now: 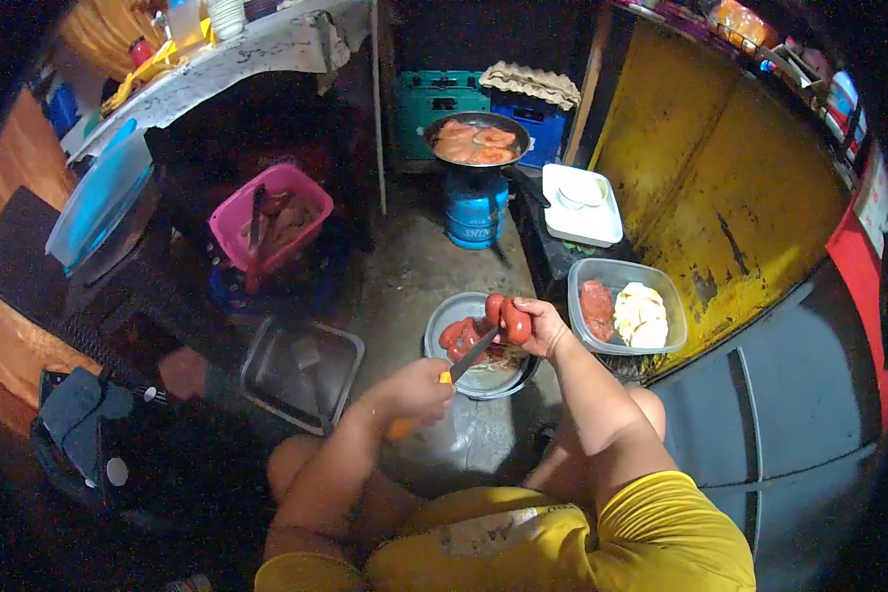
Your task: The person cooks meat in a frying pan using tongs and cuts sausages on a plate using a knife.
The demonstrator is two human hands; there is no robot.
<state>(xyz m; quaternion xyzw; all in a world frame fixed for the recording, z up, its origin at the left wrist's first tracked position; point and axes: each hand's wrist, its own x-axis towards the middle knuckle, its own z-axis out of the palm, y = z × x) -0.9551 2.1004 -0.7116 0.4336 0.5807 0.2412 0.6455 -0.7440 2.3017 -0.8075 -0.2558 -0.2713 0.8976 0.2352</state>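
My left hand (416, 391) is closed round the handle of a knife (475, 356), whose dark blade points up and right, its tip at the red sausages. In my right hand (543, 331) I grip several plump red sausages (514, 322), held just above a round plate (432, 367). More red sausages (458, 336) lie on that plate, with pale stringy scraps beside them at its near side. Whether the blade is cutting into a sausage, I cannot tell.
Beyond the plate, a frying pan (434, 148) of orange-pink meat slices sits above a blue gas tank (476, 219). A clear container (674, 306) holds red meat and a whitish mass at right. White tray (602, 232), pink basin (229, 212) and clear tray (350, 360) stand around.
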